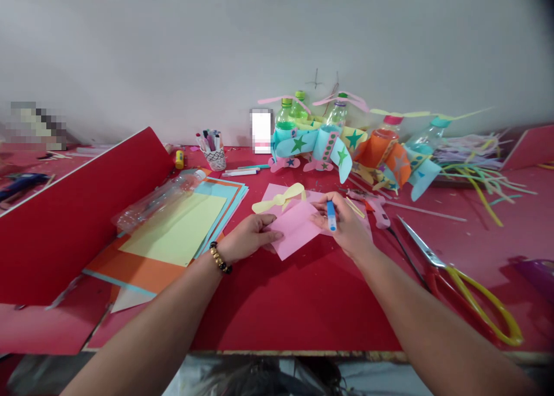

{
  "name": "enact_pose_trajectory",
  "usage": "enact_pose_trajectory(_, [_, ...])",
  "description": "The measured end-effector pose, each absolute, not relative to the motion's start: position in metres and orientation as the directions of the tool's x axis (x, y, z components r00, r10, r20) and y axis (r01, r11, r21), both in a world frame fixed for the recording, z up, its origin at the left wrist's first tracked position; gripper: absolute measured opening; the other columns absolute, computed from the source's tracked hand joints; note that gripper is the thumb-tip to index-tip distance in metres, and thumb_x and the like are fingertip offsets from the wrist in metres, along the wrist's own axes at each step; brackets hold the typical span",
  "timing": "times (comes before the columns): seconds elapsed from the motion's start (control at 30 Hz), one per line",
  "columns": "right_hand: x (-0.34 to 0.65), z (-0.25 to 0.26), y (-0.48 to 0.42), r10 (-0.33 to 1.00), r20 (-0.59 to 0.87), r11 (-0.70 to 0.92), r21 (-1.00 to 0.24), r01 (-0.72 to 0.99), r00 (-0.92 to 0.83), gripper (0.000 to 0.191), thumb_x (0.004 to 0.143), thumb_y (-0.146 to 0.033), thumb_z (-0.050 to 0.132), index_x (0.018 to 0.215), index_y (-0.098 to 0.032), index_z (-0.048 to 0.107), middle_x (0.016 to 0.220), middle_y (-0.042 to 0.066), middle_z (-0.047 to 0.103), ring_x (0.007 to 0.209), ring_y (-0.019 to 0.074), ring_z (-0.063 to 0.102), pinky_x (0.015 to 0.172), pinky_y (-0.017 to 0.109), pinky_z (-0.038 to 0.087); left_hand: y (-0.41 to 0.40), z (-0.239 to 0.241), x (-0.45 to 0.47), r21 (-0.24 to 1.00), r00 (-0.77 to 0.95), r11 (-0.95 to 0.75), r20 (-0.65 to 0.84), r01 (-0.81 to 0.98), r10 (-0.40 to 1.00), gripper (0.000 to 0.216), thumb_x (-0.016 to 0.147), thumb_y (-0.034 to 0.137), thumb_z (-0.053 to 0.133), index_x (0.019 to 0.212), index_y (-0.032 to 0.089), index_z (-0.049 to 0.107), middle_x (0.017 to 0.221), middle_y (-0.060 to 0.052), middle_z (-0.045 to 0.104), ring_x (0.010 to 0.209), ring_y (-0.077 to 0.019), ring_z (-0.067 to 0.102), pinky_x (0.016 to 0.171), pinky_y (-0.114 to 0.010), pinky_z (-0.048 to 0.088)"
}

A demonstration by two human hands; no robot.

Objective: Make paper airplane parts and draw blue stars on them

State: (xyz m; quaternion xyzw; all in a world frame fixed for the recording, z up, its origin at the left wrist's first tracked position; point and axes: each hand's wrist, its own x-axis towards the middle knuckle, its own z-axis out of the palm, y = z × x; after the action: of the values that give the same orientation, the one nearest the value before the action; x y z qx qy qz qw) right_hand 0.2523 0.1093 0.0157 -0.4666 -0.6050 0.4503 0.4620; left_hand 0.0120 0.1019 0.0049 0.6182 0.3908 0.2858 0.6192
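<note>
Noted pink paper (pixel 294 228) pinned under open left hand (pixel 246 237), blue marker (pixel 331 216) gripped in right hand (pixel 348 223), with risk of slipping and stray marks from slack pressure.

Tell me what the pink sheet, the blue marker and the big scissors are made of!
The pink sheet looks like matte paper or thin card: it has no shine and lies flat with sharp edges. The blue marker looks like smooth plastic, with a soft shine along its barrel. The scissors seem to have steel blades, since they gleam like metal, and glossy plastic handles in yellow and red.
</note>
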Motion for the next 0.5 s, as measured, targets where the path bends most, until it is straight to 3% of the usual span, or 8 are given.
enact_pose_trajectory(0.13, [0.2557, 0.0176, 0.1087, 0.972, 0.174, 0.203, -0.961, 0.186, -0.16, 0.037, 0.069, -0.028, 0.076, 0.094, -0.023, 0.049, 0.086, -0.001, 0.06, 0.073, 0.013, 0.057, 0.066, 0.027, 0.05, 0.1002, 0.0063, 0.0125, 0.984, 0.562, 0.083, -0.16, 0.16, 0.812, 0.029, 0.08, 0.039, 0.069, 0.076, 0.016, 0.051, 0.07, 0.002, 0.056, 0.065, -0.0139, 0.063, 0.065, -0.028, 0.056])
enact_pose_trajectory(0.27, [0.2589, 0.0203, 0.1084, 0.953, 0.195, 0.246, -0.945, 0.218, -0.232, 0.033, 0.072, -0.026, 0.074, 0.093, -0.023, 0.048, 0.076, -0.004, 0.054, 0.064, 0.0108, 0.05, 0.058, 0.024, 0.044, 0.0974, 0.0086, 0.0132, 0.977, 0.612, 0.088, -0.191, 0.195, 0.767, 0.032, 0.079, 0.042, 0.07, 0.075, 0.017, 0.051, 0.066, 0.006, 0.047, 0.059, -0.0101, 0.054, 0.057, -0.023, 0.052])
enact_pose_trajectory(0.43, [0.2574, 0.0178, 0.1075, 0.911, 0.123, 0.229, -0.945, 0.234, -0.393, 0.03, 0.073, -0.024, 0.071, 0.093, -0.023, 0.048, 0.076, -0.005, 0.049, 0.062, 0.0101, 0.046, 0.057, 0.024, 0.041, 0.0964, 0.0111, 0.0134, 0.943, 0.563, -0.045, -0.159, 0.331, 0.811, 0.032, 0.081, 0.046, 0.066, 0.077, 0.016, 0.056, 0.059, 0.006, 0.043, 0.049, -0.0056, 0.037, 0.043, -0.016, 0.03])
enact_pose_trajectory(0.5, [0.2558, 0.0141, 0.1072, 0.9, 0.107, 0.218, -0.95, 0.224, -0.423, 0.03, 0.074, -0.023, 0.068, 0.096, -0.024, 0.049, 0.077, -0.005, 0.049, 0.061, 0.0098, 0.047, 0.057, 0.023, 0.042, 0.0959, 0.0117, 0.0134, 0.922, 0.561, -0.057, -0.183, 0.383, 0.807, 0.033, 0.084, 0.048, 0.06, 0.075, 0.017, 0.053, 0.057, 0.006, 0.043, 0.046, -0.006, 0.04, 0.042, -0.017, 0.03])
